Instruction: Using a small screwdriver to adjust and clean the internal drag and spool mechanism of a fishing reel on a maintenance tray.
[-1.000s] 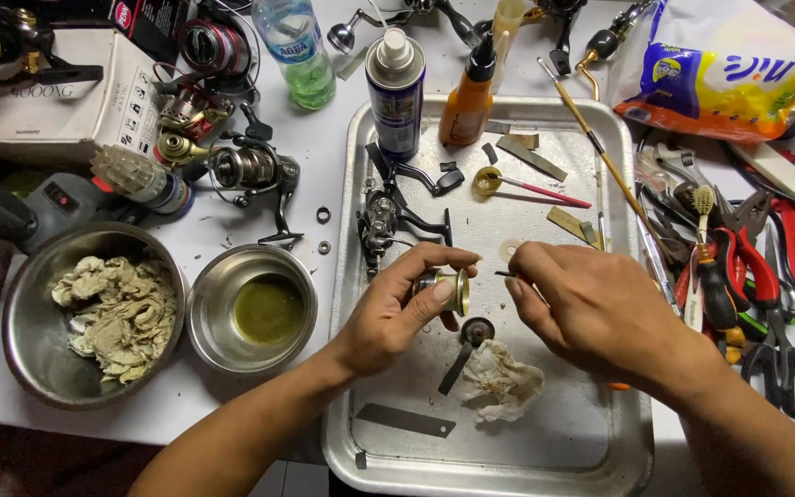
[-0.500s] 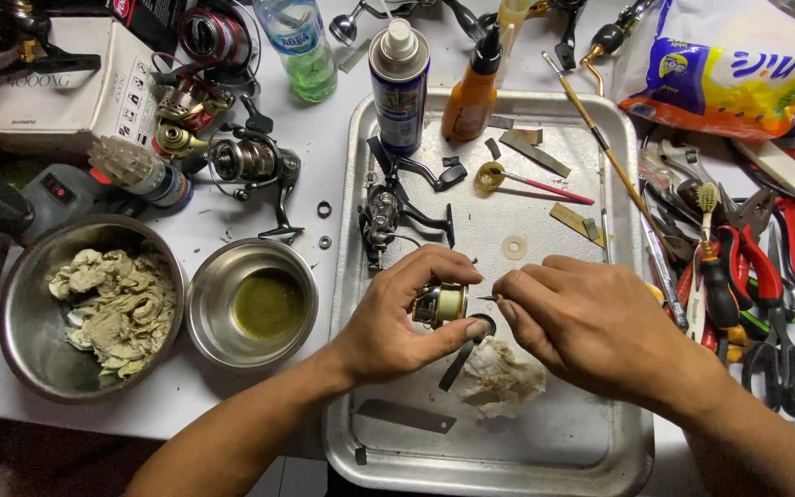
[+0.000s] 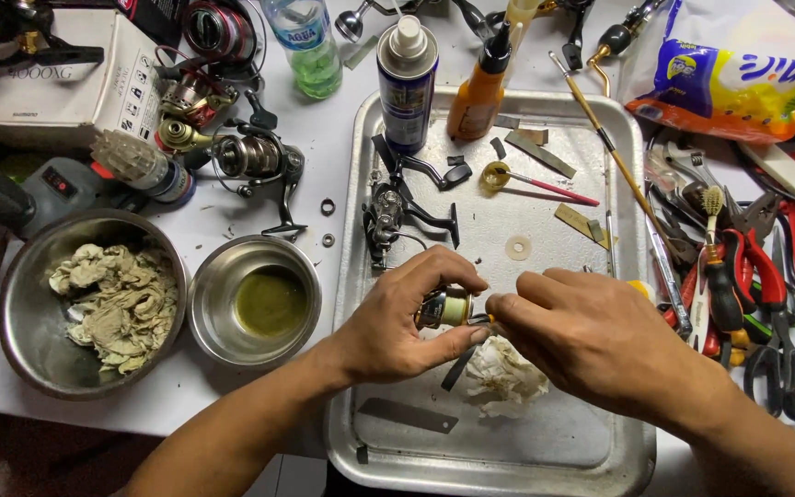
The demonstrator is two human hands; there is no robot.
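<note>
Both hands meeting over the dented metal tray [image 3: 600, 442], working a small part.

Left hand [image 3: 397, 322] is curling, pinching a small gold-and-black cylindrical spool [image 3: 443, 308]; right hand [image 3: 591, 340] is arching in, fingertips pressed together at the spool's end, above crumpled white tissue [image 3: 503, 373].

Bare tray floor [image 3: 545, 433] beneath wrists

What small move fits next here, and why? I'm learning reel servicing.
Probably keep the left hand steady on the small spool while the right hand works its fingertips at the spool's end; both meet there, above the metal tray.
</note>
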